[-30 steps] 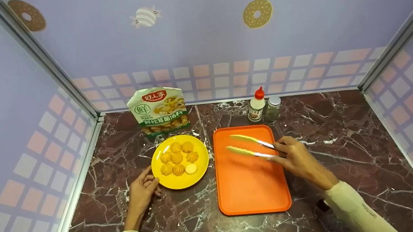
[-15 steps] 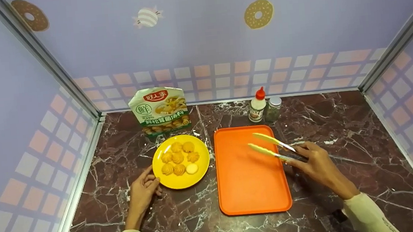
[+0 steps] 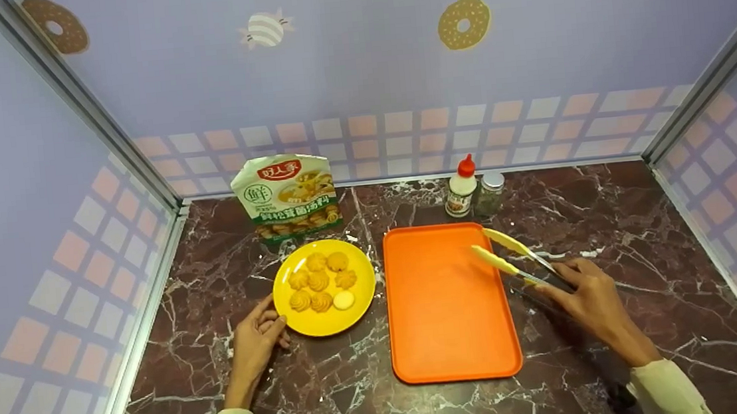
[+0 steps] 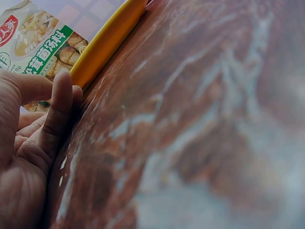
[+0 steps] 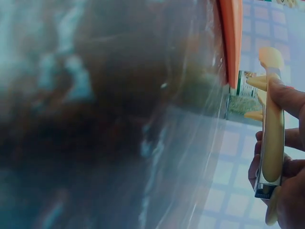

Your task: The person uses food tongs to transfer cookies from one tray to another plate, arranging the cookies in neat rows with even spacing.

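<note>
Pinched at their handle end by the right hand (image 3: pixel 590 297), yellow-tipped tongs (image 3: pixel 513 258) are held spread over the orange tray's (image 3: pixel 452 360) right edge; light, springy, likely slippery. Left hand (image 3: pixel 254 347), relaxed, touches the yellow plate (image 3: pixel 364 307).

Plate (image 3: pixel 327 324) left of tray (image 3: pixel 449 333)

Soup-mix pouch (image 3: pixel 287 196) — red-capped bottle (image 3: pixel 459 187) beside spice jar (image 3: pixel 489 194).

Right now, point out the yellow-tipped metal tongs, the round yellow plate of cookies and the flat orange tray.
yellow-tipped metal tongs (image 3: pixel 504 252): head view, on the upper yellow arm.
round yellow plate (image 3: pixel 303 323): head view, on its bare near rim.
flat orange tray (image 3: pixel 448 320): head view, on its bare floor.
</note>
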`<action>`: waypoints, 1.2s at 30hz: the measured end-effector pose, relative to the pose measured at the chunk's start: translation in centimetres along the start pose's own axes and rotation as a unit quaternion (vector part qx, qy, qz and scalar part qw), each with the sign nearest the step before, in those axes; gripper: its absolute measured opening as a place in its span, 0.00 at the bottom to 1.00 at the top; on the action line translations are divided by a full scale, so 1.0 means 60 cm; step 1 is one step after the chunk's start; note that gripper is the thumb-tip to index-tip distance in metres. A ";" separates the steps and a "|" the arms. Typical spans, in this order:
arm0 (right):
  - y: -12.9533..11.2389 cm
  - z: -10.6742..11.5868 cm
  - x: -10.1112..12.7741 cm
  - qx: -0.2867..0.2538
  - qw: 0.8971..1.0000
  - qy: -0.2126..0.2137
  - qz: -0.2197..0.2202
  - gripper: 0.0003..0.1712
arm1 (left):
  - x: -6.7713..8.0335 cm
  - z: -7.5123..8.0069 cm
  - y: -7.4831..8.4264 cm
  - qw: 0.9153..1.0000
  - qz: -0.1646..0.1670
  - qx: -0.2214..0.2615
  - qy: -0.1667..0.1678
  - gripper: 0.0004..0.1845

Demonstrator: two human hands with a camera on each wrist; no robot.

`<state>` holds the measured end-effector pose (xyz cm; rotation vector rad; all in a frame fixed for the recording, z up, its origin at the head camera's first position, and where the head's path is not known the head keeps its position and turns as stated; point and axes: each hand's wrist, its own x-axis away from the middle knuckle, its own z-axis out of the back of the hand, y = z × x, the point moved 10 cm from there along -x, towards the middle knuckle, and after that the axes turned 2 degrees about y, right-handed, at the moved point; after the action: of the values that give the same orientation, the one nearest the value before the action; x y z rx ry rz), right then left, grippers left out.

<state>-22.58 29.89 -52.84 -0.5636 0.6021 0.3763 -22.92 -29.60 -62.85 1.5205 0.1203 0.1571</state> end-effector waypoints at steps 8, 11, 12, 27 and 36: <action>0.033 0.020 0.021 0.011 0.999 0.025 -0.045 0.28 | -0.002 0.001 -0.003 1.000 0.007 0.001 0.003 0.33; 0.044 0.025 0.028 0.017 0.997 0.028 -0.064 0.27 | -0.003 0.001 -0.003 1.000 0.007 -0.001 0.005 0.33; 0.047 0.026 0.031 0.019 0.997 0.028 -0.069 0.26 | -0.003 0.001 -0.003 1.000 0.006 -0.001 0.005 0.33; 0.086 0.050 0.061 0.039 0.987 0.052 -0.147 0.28 | -0.001 0.000 -0.004 1.000 0.014 0.009 0.005 0.32; 0.105 0.047 0.087 0.046 0.975 0.058 -0.212 0.29 | -0.002 -0.002 -0.004 1.000 0.014 0.013 0.006 0.32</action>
<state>-20.44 37.40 -56.60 -0.6115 0.5904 -0.0874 -23.05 -29.53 -63.11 1.5486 0.1119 0.1874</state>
